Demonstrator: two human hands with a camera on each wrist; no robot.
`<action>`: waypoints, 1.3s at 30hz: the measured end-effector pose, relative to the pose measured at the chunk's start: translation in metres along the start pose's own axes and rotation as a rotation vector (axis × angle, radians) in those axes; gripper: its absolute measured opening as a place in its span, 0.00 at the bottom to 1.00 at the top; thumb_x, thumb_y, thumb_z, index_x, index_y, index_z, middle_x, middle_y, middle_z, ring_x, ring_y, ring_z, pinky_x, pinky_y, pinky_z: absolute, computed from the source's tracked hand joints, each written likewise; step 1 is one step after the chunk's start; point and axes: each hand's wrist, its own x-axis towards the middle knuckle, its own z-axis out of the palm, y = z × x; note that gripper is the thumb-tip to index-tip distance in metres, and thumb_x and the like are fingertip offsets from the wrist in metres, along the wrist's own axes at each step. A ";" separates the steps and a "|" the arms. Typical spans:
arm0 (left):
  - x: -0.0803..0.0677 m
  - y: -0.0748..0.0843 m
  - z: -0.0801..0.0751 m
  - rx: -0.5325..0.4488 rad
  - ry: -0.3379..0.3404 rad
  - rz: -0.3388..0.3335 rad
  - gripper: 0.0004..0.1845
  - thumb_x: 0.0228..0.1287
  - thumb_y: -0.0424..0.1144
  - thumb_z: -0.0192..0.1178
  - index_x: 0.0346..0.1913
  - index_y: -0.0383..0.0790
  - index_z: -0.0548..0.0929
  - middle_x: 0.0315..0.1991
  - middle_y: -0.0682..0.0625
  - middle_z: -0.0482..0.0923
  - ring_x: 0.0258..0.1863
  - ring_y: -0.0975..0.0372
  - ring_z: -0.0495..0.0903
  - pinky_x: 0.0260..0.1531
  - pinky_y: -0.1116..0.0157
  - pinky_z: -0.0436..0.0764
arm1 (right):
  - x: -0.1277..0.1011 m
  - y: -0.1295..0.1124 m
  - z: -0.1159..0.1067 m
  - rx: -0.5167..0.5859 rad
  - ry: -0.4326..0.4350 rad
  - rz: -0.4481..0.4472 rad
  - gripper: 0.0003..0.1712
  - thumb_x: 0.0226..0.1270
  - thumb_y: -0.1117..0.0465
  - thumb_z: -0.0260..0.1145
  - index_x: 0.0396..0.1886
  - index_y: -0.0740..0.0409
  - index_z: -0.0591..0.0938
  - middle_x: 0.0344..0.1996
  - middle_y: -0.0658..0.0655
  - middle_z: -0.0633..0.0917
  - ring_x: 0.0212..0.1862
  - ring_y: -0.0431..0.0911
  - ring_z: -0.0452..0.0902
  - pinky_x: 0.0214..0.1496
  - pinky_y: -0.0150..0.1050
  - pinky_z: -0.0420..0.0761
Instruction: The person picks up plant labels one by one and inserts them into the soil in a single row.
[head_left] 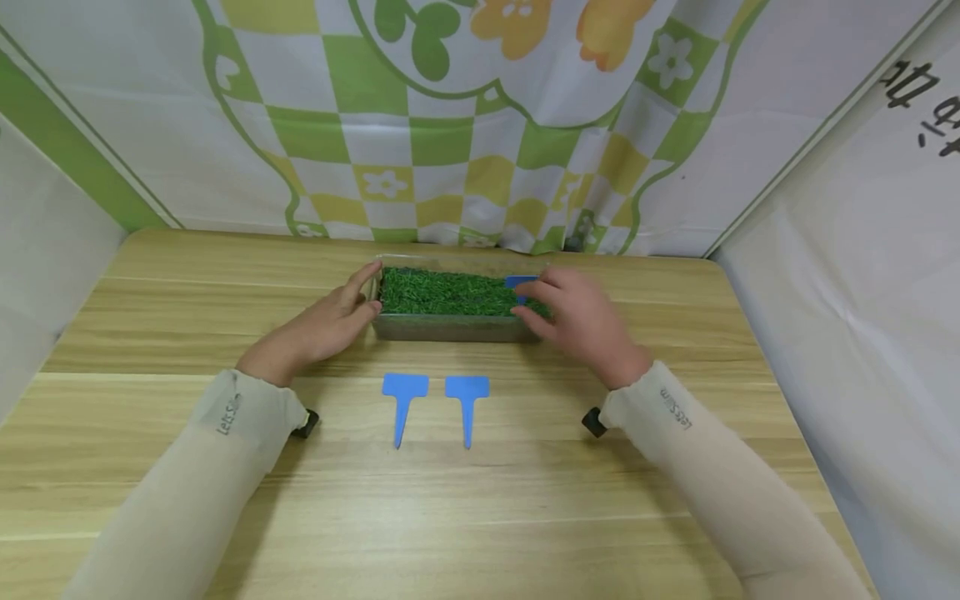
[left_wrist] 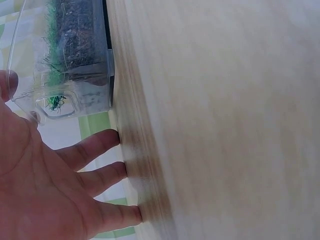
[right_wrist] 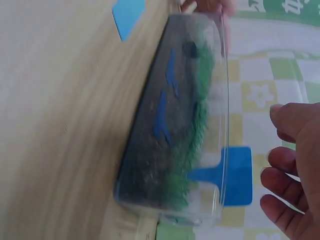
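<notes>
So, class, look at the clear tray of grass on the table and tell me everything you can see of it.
The tray is a long, shallow box of clear plastic with rounded corners. It lies flat on the wooden table, far side, near the backdrop. A dark layer fills the bottom, with short green grass on top. One blue T-shaped tag stands in the grass at its right end. The left hand touches its left end with straight fingers; the right hand is at the tag.

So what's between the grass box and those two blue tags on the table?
Only bare wooden table lies between the grass box and the two blue tags, seen from the head view.
</notes>
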 end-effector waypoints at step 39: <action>-0.001 0.000 0.000 0.021 -0.008 -0.010 0.34 0.79 0.61 0.32 0.76 0.75 0.26 0.78 0.32 0.49 0.76 0.37 0.54 0.69 0.32 0.54 | -0.028 -0.071 0.039 0.043 -0.600 0.001 0.48 0.58 0.25 0.64 0.72 0.47 0.72 0.60 0.51 0.78 0.61 0.46 0.74 0.67 0.46 0.73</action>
